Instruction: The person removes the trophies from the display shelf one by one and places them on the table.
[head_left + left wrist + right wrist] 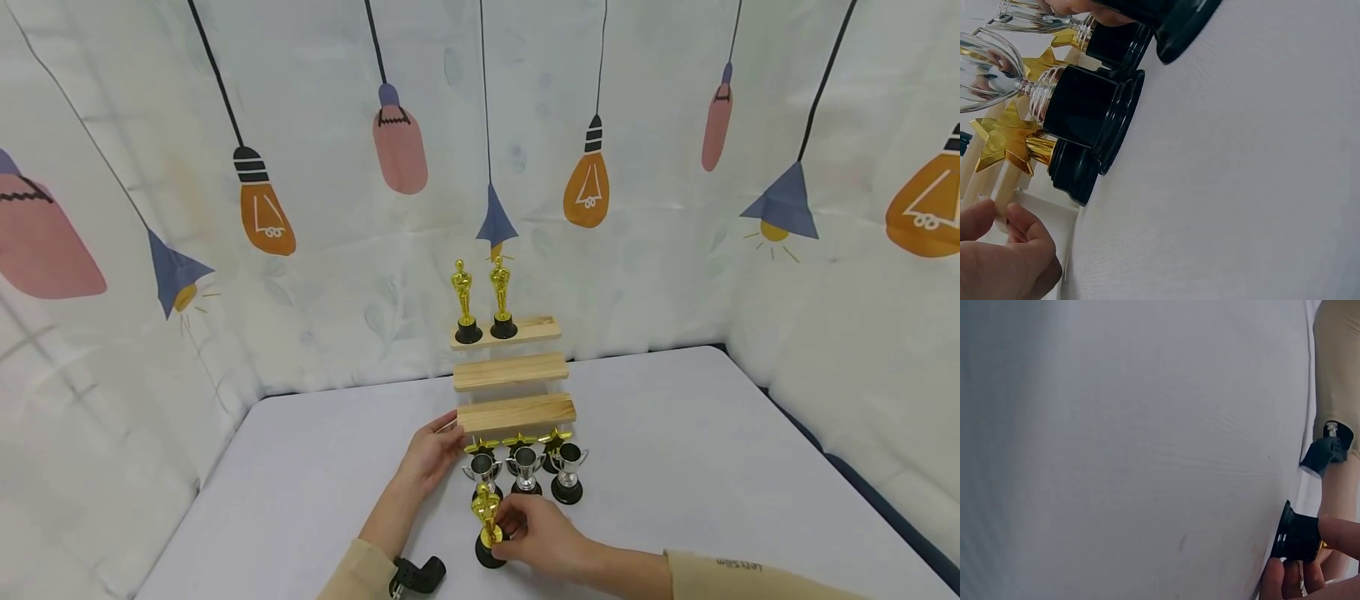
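Note:
My right hand grips a gold figure trophy by its black base, at the near end of the trophy group. In the right wrist view its black base sits between thumb and fingers, low by the cloth. My left hand holds the left end of a three-step wooden shelf at its lowest board; in the left wrist view, thumb and forefinger pinch there. Three silver cups stand before the shelf, with three gold star trophies behind them, partly hidden.
Two gold figure trophies stand on the shelf's top board, left and middle. The middle board lies below it. White cloth covers the table, and a lamp-printed curtain hangs behind. A black wrist mount is on the left forearm.

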### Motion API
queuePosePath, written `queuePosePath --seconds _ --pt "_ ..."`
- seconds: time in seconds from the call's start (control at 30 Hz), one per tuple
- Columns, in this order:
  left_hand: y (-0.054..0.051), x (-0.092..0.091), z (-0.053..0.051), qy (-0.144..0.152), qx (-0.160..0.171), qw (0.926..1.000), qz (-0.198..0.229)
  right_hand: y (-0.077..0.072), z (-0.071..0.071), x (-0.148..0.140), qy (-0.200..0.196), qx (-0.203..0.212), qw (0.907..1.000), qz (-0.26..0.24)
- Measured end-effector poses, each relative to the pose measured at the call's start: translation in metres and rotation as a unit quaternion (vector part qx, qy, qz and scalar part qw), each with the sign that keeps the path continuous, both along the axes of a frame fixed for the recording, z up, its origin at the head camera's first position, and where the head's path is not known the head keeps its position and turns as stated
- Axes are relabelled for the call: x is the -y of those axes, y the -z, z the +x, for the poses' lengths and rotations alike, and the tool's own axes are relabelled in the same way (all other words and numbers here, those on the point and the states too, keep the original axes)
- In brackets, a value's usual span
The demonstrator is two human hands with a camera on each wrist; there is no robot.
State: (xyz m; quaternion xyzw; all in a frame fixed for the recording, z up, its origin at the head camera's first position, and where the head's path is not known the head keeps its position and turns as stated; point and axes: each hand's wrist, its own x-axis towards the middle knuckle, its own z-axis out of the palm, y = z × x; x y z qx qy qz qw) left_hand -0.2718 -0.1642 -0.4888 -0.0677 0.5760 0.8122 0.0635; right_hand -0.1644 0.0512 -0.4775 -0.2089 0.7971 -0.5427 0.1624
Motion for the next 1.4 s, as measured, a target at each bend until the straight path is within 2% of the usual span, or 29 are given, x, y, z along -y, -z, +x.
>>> queuePosePath --seconds 0.33,0.97,1.4 --pt "0.0006 0.0001 0.0009 0.001 0.0 1.0 -0.004 -0.0006 -0.0059 0.0012 0.0 -0.011 0.9999 0.003" --pt "-0.0026 -0.0004 0.0047 0.001 0.0 1.0 -0.002 0.0014 -0.005 0.0051 0.002 -0.086 0.9963 0.001" --pt "0.0 -0.0002 0.003 -0.003 -0.004 0.9999 -0.009 0.001 -0.0085 0.0051 0.003 -0.083 0.9964 0.015"
